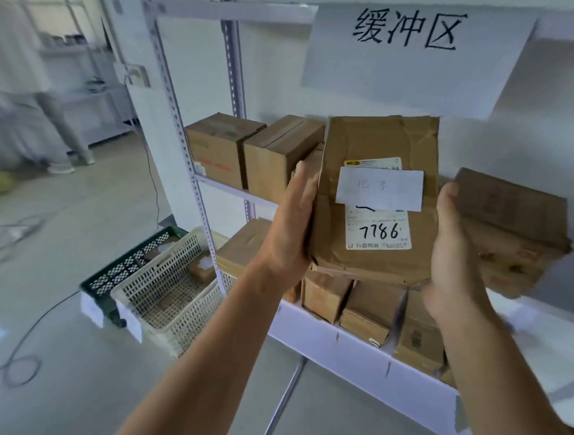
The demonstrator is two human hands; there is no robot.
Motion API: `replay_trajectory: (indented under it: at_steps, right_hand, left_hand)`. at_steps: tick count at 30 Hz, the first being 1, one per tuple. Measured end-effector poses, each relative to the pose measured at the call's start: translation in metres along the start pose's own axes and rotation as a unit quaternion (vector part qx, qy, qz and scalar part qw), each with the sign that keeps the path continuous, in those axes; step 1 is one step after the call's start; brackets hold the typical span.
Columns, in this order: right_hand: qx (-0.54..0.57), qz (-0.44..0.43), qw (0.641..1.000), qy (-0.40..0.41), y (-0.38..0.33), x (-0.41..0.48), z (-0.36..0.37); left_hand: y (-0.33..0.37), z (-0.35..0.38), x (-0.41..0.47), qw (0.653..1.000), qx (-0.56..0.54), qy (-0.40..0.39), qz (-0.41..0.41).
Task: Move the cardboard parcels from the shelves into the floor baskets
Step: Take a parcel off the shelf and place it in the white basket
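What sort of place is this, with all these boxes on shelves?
Likely a parcel sorting or storage room: metal shelving stacked with cardboard parcels, a handwritten sign marking a buffer zone, and mesh baskets on the floor.

Single head view, wide-angle, facing forward-down at shelving (339, 348) close ahead; floor baskets (165, 268) lower left.
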State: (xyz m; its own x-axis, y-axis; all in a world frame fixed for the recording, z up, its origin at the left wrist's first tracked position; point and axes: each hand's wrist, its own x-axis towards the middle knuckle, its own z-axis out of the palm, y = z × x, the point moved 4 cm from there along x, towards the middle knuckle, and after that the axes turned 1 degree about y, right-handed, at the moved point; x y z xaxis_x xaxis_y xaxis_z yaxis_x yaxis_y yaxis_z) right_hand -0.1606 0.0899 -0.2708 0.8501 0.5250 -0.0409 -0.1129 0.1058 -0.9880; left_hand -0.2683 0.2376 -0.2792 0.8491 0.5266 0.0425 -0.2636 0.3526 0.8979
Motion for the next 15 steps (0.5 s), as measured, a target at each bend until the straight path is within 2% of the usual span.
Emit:
replay_trajectory:
  at_steps: [7, 15]
  right_hand:
    - [0.004, 0.040, 0.995, -0.086, 0.037, 0.018, 0.094]
    - [-0.001, 0.068, 0.978, -0.195, 0.079, 0.044, 0.206]
  left_hand:
    - [0.027, -0.093, -0.019, 0.997, 0.004, 0.081, 0.004]
    - [0.055, -0.197, -0.023, 0.980, 0.057, 0.190, 0.018]
